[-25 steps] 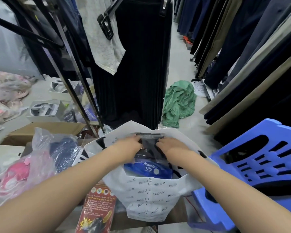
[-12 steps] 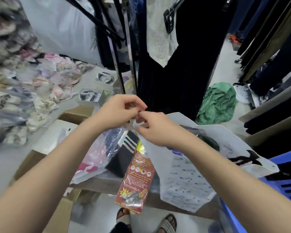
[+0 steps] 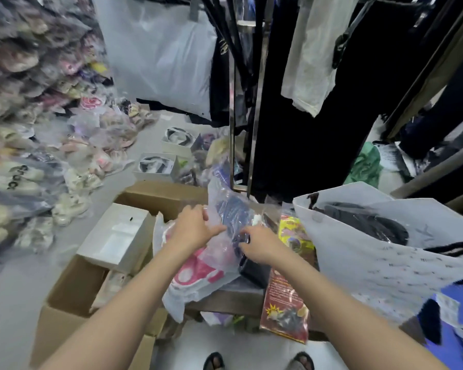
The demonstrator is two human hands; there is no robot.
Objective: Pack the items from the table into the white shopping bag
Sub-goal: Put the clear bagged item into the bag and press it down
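Grabbing a packet [image 3: 229, 209] off the table [image 3: 233, 295], left hand [image 3: 194, 231] and right hand [image 3: 259, 245] fingers gripping its plastic; next, I reckon, lift it over into the bag [image 3: 385, 268]

Gripping clear plastic packet of dark blue fabric [image 3: 231, 209] in left hand [image 3: 195, 231] and right hand [image 3: 259, 245], beside white shopping bag [image 3: 372, 268].

One head-worn wide-angle camera only, looking forward and steeply down, sitting close above worktop [image 3: 233, 300] front edge, catching floor [image 3: 11, 303] beneath.
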